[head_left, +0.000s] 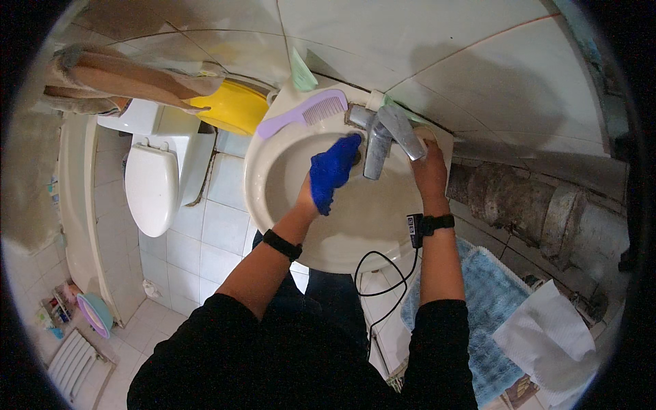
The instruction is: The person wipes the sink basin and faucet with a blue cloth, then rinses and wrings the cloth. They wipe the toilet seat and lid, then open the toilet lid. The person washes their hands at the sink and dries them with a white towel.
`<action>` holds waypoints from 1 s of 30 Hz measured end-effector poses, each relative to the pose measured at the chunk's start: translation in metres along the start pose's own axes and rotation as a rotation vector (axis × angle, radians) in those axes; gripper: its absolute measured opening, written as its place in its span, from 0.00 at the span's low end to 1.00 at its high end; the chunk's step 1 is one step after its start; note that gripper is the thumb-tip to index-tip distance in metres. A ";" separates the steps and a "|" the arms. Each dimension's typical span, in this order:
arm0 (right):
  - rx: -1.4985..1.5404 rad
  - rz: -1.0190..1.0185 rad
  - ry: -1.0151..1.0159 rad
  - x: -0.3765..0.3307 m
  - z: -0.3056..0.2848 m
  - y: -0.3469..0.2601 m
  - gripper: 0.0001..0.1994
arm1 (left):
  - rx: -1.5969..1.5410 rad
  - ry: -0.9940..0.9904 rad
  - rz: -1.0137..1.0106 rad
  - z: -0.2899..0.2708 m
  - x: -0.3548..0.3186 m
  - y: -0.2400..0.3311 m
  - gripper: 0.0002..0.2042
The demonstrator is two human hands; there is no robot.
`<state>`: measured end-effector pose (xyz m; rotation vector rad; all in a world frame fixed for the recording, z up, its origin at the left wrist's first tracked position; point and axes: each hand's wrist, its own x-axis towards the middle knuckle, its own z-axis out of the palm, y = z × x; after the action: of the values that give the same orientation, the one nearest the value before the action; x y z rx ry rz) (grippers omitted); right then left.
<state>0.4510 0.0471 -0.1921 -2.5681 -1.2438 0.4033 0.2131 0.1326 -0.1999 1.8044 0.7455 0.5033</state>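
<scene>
My left hand grips a blue cloth inside the white sink basin, with the cloth pressed near the base of the metal faucet. My right hand rests on the sink's right rim beside the faucet lever, fingers partly hidden behind it. Both wrists wear black bands, and a black cable hangs from the right one.
A purple comb lies on the sink's back rim. A white toilet stands to the left, with a yellow basin behind it. A blue towel and white paper lie at the lower right, near pipes.
</scene>
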 end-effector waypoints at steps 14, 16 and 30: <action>0.618 -0.167 -0.154 -0.131 -0.014 -0.130 0.20 | -0.345 -0.247 -0.073 0.012 -0.045 0.008 0.24; 0.417 -0.271 -0.080 -0.138 0.003 -0.146 0.19 | -0.567 -0.276 -0.208 0.022 -0.062 0.020 0.26; 0.575 -0.224 0.368 -0.150 0.044 -0.147 0.16 | -0.165 -0.279 0.140 -0.002 -0.086 0.030 0.24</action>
<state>0.2405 0.0217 -0.1617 -1.8906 -1.0699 0.1897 0.1582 0.0669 -0.1704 1.7333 0.3768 0.3813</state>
